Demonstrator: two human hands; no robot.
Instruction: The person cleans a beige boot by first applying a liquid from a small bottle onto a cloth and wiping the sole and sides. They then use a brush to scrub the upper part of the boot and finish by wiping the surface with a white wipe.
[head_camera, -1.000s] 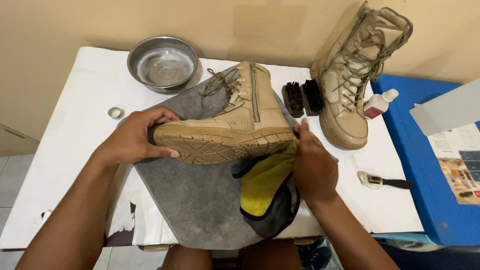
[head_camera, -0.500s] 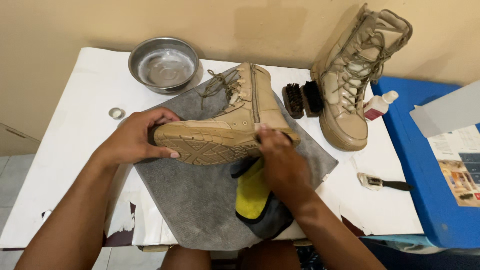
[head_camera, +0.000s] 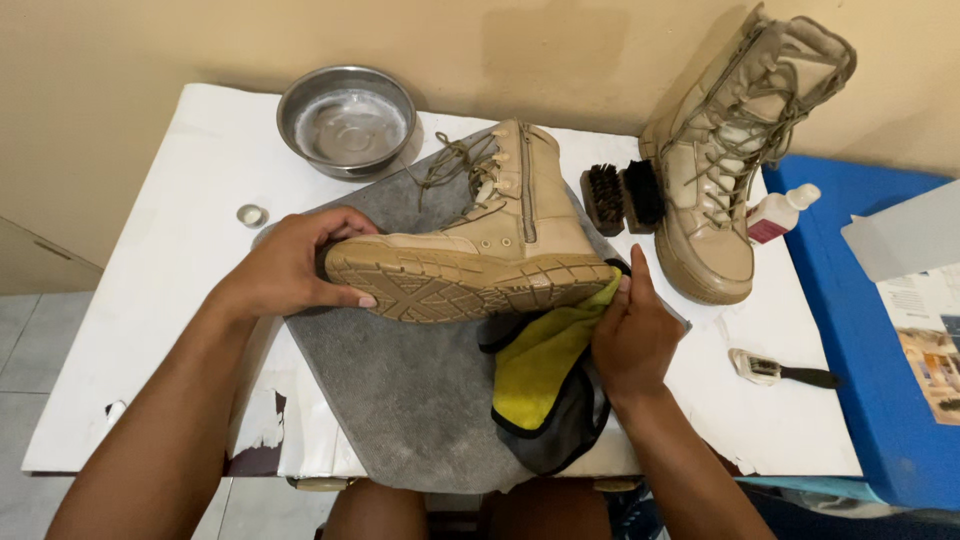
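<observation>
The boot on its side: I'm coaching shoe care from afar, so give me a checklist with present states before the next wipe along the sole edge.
1. Boot steadied: ok, left hand grips the toe end.
2. Cloth in hand: ok, right hand presses the yellow cloth to the heel edge of the sole.
3. Surface protected: ok, grey mat lies under the boot.
4. Water in the metal bowl: cannot tell.
5. Brushes within reach: ok, beside the upright boot.
6. Sole clean: cannot tell.
</observation>
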